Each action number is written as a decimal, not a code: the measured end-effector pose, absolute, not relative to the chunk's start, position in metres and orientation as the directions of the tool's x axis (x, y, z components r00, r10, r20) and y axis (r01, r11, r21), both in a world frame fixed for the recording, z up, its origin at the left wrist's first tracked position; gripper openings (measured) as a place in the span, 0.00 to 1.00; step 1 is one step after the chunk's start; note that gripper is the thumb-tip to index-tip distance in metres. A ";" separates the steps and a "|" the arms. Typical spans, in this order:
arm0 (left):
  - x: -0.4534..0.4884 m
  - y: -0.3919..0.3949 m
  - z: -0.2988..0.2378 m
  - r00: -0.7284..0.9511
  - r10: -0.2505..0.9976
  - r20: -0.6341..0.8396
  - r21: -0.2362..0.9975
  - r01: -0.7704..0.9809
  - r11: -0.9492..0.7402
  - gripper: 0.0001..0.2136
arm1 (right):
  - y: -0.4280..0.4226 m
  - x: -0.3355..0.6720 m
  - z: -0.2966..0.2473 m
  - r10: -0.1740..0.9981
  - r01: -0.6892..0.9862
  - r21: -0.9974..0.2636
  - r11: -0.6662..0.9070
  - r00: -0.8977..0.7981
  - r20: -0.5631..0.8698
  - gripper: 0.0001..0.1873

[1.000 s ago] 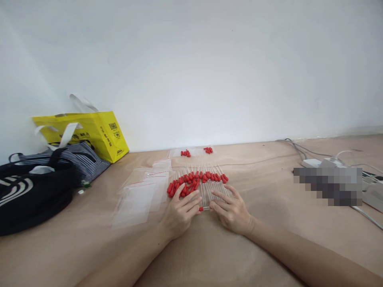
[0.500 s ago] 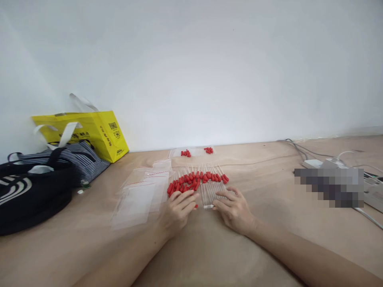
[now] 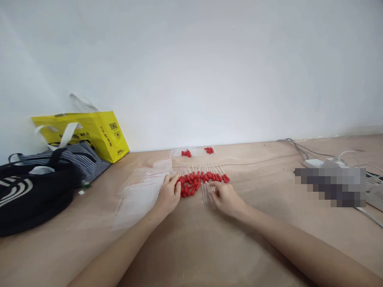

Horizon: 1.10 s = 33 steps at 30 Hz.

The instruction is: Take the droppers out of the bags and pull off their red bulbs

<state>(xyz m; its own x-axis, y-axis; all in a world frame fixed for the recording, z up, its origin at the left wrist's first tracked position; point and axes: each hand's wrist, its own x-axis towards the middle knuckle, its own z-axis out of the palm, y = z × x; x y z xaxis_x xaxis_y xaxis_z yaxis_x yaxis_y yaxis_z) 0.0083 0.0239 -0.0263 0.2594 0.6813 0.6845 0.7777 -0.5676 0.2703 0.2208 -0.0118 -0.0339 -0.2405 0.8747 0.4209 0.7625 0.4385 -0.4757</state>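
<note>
Clear thin tubes with red rubber bulbs, like droppers, lie fanned in a row; the bulbs face me. My left hand is at the row's left end, thumb and fingers apart around the outermost bulbs and partly hiding them. Loose-looking red bulbs lie in a heap beside its thumb. Just in front of the row, my right hand pinches at a few bare clear tubes, their lower ends pointing toward me. How many tubes its fingers hold is hidden.
Flat clear zip bags lie left of my left hand. Farther back, another clear bag bears two small groups of red bulbs. A yellow bag, striped bag and black bag stand left. Power strips and cables lie right.
My left hand has moved forward and left, from in front of the bulbs to their left end. My right hand has shifted slightly forward and left and now pinches at the bare tubes.
</note>
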 end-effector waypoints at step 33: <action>0.021 -0.013 -0.035 0.530 0.607 0.592 0.095 0.702 -0.706 0.05 | 0.068 0.278 -0.032 0.971 0.802 -0.555 -0.222 0.233 -0.053 0.11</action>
